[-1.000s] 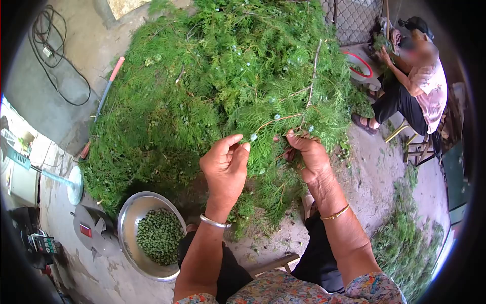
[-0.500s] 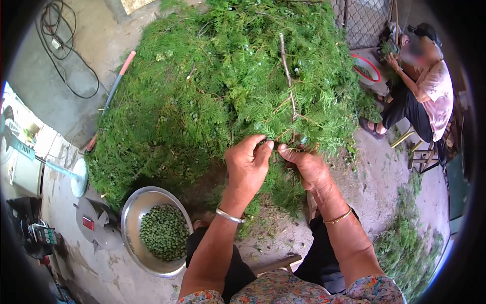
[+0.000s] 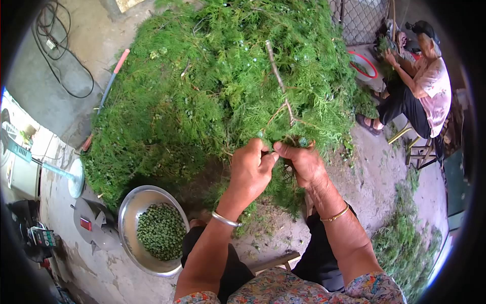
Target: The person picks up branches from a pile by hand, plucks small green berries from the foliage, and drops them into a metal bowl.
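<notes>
My left hand [image 3: 253, 164] and my right hand [image 3: 302, 164] meet at their fingertips over the near edge of a large heap of green cypress foliage [image 3: 177, 111]. The right fingers are closed on a leafy cypress branch [image 3: 279, 83], whose bare brown stem points away from me. Small bluish-green cones [image 3: 302, 142] show just above the right thumb. Thumb and forefinger of my left hand are pinched together near the right thumb; what lies between them is hidden. Left of my knees, a metal bowl [image 3: 125, 223] holds many small round green cones [image 3: 161, 232].
Another person [image 3: 430, 86] sits at the right, handling foliage beside a red-rimmed basin [image 3: 373, 71]. A long-handled tool [image 3: 115, 76] leans along the heap's left side. A fan [image 3: 76, 177] and grey metal object [image 3: 93, 223] stand left. Loose sprigs [image 3: 405, 248] lie on the right floor.
My left hand has shifted slightly right and turned, its pinch now against the right thumb. The branch's bare stem has tipped a little left. The view has moved slightly.
</notes>
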A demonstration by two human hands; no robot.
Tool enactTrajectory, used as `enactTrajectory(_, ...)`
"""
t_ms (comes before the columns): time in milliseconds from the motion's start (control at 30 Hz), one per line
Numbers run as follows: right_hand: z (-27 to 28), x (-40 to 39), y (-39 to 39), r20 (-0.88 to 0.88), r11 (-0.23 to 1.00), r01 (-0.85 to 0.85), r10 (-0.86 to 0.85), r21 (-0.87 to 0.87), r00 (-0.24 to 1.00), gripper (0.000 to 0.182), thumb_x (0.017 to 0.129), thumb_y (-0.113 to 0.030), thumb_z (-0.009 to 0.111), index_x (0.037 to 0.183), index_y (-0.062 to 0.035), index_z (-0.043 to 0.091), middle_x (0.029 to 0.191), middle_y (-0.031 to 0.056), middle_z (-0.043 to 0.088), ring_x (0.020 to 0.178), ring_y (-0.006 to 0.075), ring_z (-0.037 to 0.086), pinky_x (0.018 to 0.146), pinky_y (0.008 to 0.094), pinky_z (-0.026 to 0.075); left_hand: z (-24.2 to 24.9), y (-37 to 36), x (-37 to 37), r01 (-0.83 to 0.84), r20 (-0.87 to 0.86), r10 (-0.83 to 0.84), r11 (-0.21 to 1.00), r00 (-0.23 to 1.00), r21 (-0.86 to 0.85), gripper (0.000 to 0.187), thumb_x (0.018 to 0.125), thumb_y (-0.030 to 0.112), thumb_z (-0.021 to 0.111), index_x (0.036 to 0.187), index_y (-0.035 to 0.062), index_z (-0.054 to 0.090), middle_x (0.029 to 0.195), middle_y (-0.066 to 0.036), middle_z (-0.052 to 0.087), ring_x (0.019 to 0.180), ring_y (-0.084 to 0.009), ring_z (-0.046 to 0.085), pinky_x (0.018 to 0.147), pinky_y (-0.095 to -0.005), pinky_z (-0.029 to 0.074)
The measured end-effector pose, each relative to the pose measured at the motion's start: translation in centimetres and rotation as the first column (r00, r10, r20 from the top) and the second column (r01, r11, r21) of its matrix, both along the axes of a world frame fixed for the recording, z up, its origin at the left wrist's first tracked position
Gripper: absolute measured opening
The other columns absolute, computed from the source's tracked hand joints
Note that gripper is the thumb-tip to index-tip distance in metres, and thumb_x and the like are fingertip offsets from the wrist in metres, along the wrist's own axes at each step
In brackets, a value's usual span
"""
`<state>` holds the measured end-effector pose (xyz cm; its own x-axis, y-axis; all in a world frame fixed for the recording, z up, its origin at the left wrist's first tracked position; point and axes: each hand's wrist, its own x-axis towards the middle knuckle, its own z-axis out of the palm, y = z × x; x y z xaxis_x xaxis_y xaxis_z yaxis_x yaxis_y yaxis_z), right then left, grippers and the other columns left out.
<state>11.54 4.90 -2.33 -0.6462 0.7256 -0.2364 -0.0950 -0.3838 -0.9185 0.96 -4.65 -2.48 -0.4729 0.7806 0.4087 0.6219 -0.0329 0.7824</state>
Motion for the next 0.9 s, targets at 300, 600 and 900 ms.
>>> enactTrajectory(300,1.6,0.9,0.2,-0.025,1.0,0.002,-0.002,0.0,1.0,0.028,0.078,-0.014,0.071,0.1,-0.0013,0.06,0.09,0.0059,0.063,0.085,0.0174,0.056,0.081,0.0337,0.044,2.2,-1.6,-2.9,-0.064,0.876,-0.394,0.902,0.279,0.426,0.008,0.083,0.008,0.056,0.088,0.0021,0.059,0.078,-0.011,0.062,0.052,-0.0157,0.055,0.039,-0.0216,0.037)
enactTrajectory(600,-0.8,1.3,0.9,0.052,0.993,-0.061,0.056,0.098,0.997,0.026,0.077,-0.005,0.068,0.102,-0.0043,0.061,0.094,0.0036,0.062,0.088,0.0165,0.055,0.085,0.0302,0.041,-0.4,0.7,-0.9,-0.061,0.645,-0.106,0.971,0.757,0.231,0.024,0.073,-0.001,0.063,0.057,0.0018,0.045,0.052,-0.002,0.046,0.044,-0.0085,0.049,0.036,-0.0239,0.036)
enactTrajectory(900,-2.0,1.3,1.2,0.136,0.996,-0.07,0.063,0.047,0.989,0.025,0.082,-0.008,0.062,0.105,-0.0019,0.058,0.1,0.0054,0.06,0.098,0.0184,0.053,0.092,0.0316,0.037,-0.4,1.5,-0.1,-0.202,0.506,0.077,0.959,0.859,0.197,0.027,0.062,-0.009,0.052,0.048,0.0045,0.033,0.046,0.002,0.032,0.044,-0.0071,0.031,0.036,-0.0313,0.023)
